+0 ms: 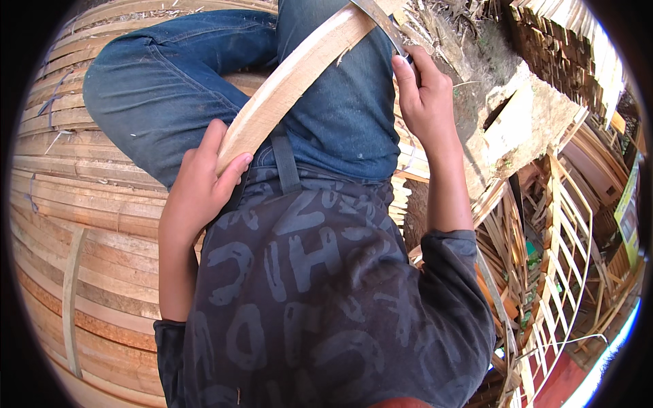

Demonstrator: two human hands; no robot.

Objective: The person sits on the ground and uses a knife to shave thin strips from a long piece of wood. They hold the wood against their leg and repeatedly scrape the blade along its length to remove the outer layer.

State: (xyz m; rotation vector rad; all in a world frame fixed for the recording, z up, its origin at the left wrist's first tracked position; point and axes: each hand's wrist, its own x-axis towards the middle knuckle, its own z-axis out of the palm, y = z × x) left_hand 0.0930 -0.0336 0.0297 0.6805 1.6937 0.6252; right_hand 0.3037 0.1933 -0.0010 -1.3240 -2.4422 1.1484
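A pale wooden strip (292, 78), slightly curved, slants across my lap from lower left to upper right, passing over the thigh of my blue jeans. My left hand (197, 180) is closed around its near end, thumb along the lower edge. In my right hand (428, 95) is the dark handle of a knife (383, 27), with the fingers wrapped round it. The knife's blade lies across the strip's far end, near the top rim. Its tip runs up out of the picture. A small splinter sticks out from the strip's lower edge near the blade.
Bundled wooden strips (88, 197) are stacked on the left, under and beside my legs. A rough pale slab (530, 122) lies to the right. Split wood is piled at the upper right. A slatted wooden lattice (558, 251) stands at the lower right among loose scraps.
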